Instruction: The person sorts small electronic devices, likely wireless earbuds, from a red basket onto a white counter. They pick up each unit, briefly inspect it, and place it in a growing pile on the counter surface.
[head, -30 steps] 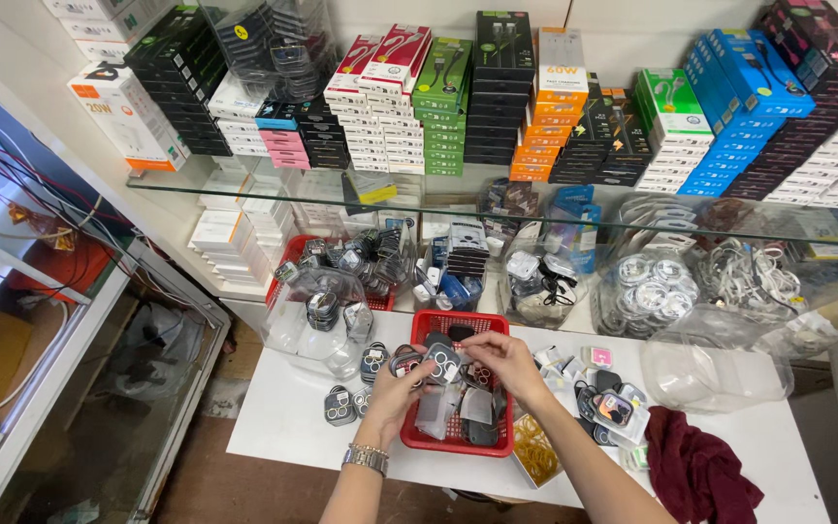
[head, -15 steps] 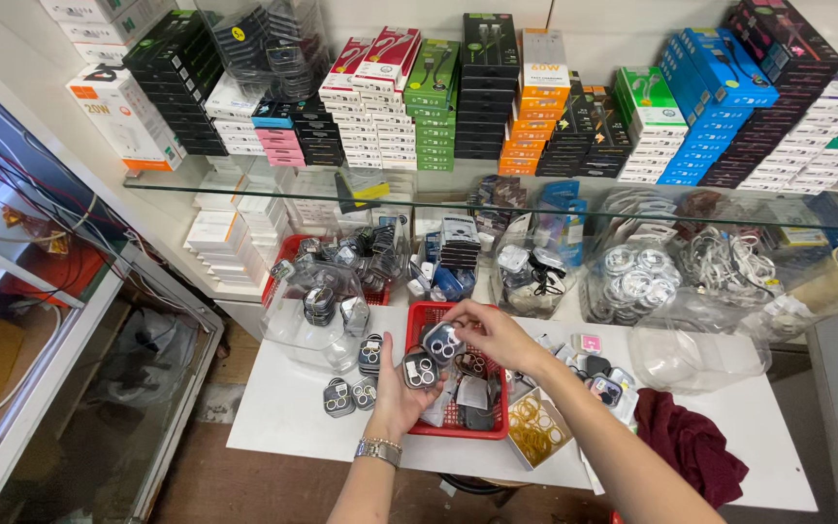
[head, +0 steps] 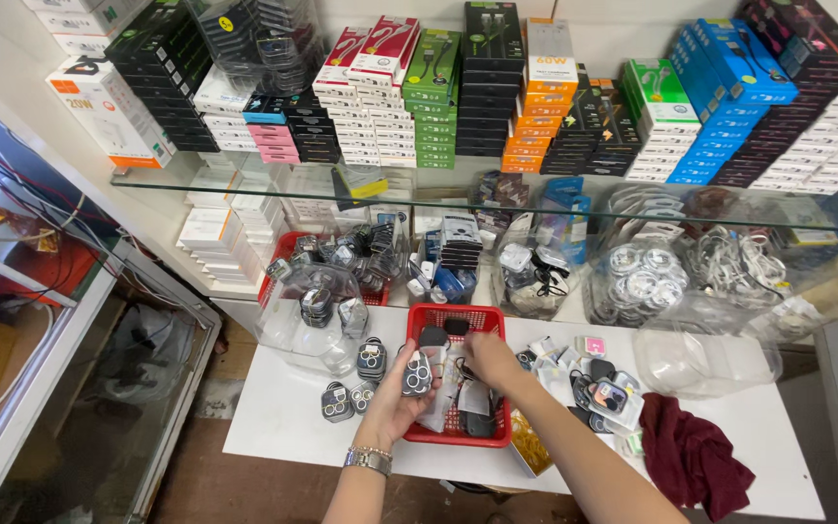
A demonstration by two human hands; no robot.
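Observation:
My left hand (head: 398, 396), with a metal watch on its wrist, holds a small clear packet with round camera-lens rings (head: 417, 373) over the left edge of a red plastic basket (head: 458, 318). My right hand (head: 489, 357) reaches into the basket, fingers down among small black and white packets; whether it grips one is hidden. More lens packets (head: 338, 400) lie on the white table (head: 283, 417) just left of my left hand.
A clear plastic bag of packets (head: 312, 301) sits left of the basket, a dark red cloth (head: 692, 454) at the right. Clear tubs of cables stand behind under a glass shelf (head: 244, 189) stacked with coloured boxes. A glass cabinet is at the left.
Both hands have shifted down toward the basket. My right hand has dropped from above the packet into the basket. The left hand keeps the lens packet.

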